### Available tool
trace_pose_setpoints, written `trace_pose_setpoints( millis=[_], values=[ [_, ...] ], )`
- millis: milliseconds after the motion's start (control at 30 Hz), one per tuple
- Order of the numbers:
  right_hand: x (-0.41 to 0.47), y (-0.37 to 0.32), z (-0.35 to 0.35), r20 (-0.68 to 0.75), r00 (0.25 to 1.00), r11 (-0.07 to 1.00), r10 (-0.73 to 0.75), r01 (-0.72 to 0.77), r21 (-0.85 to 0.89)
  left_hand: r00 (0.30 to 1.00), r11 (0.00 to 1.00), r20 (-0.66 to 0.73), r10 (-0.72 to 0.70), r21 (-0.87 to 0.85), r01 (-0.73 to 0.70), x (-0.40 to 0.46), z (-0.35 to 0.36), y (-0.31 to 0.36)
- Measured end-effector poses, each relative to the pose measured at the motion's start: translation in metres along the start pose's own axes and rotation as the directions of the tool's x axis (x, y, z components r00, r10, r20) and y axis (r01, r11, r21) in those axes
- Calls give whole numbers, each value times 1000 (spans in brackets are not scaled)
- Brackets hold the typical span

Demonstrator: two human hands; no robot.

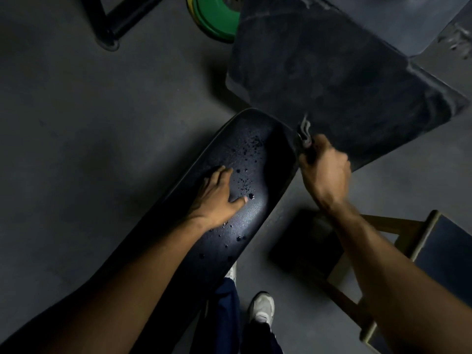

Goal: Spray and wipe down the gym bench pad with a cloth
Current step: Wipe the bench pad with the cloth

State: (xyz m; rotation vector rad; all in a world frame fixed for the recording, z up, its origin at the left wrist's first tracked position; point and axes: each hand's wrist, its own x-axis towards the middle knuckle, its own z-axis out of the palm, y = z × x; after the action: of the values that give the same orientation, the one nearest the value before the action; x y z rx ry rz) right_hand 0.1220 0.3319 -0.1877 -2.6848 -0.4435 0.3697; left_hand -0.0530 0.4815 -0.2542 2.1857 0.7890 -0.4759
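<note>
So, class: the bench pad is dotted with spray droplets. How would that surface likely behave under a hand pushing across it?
The bench pad probably feels slick where droplets bead on its glossy skin. It likely stays put: the left hand rests flat on it. The cloth, pinched in the right hand, looks floppy.

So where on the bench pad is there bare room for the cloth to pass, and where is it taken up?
Bare: the far end of the bench pad beyond the left hand, spotted with droplets, and the near stretch beside the forearm. Taken up: the middle, where the left hand rests flat. The right hand holds the cloth off the pad's right edge.
</note>
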Motion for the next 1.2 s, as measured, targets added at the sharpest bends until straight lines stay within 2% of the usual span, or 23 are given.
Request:
trace_pose_setpoints(
  millis=[67, 133, 167, 267, 400, 633, 800, 967, 1067, 1200],
  values=[
    [12, -3, 16, 191, 981, 990, -44, 68, -120, 1000, 999, -4, 4, 38, -4, 16, -6, -2],
    [16, -2, 37, 408, 910, 961, -72, 173, -216, 1000, 994, -21, 22, 104, -20, 33, -10, -5],
    [16, 1, 48, 453, 887, 946, -86, 215, -241, 999, 989, -36, 39, 142, -33, 41, -11, -6],
    [20, 17, 75, 413, 894, 914, -173, 302, -270, 997, 974, -37, 69, 218, -59, 65, -16, -10],
    [36, 39, 108, 437, 871, 878, -226, 376, -297, 997, 961, 61, 50, 267, -65, 83, -19, -9],
    [6, 47, 116, 470, 813, 856, -343, 476, -199, 986, 947, 163, 21, 315, -72, 85, -21, -6],
    [16, 62, 97, 468, 852, 896, -235, 377, -236, 984, 941, 175, 14, 330, -73, 88, -21, -4],
    [81, 49, 105, 442, 879, 957, -177, 258, -130, 988, 933, 149, 35, 349, -86, 90, -17, -7],
    [100, 27, 116, 480, 847, 933, -229, 332, -140, 992, 930, 122, 40, 357, -82, 90, -12, -9],
    [78, 22, 121, 516, 748, 824, -417, 551, -131, 993, 928, 116, 25, 365, -66, 90, -10, -9]
  ],
)
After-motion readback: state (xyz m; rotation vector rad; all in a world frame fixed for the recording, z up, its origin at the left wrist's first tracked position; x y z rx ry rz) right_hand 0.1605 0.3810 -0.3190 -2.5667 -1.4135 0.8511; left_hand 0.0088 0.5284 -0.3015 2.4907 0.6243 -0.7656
